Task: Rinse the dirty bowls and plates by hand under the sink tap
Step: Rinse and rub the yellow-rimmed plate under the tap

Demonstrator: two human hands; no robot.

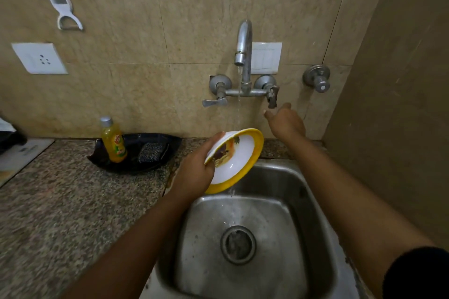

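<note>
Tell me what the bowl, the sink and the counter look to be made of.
Bowl: probably melamine or a similar plastic, glossy white with a yellow rim and a printed picture; ceramic cannot be ruled out.
Sink: stainless steel, brushed grey with dull reflections and water marks.
Counter: speckled brown-grey stone, likely polished granite.

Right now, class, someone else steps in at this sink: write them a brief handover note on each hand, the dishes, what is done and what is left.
Left hand: grip shut on the yellow-rimmed bowl, tilted under the tap over the sink.
Right hand: open, empty, reaching toward the tap's right handle, not touching it.
Done: water is running onto the bowl and draining off its lower rim.
Left: finish rinsing this bowl and set it aside. No other dirty dishes are in view.
</note>
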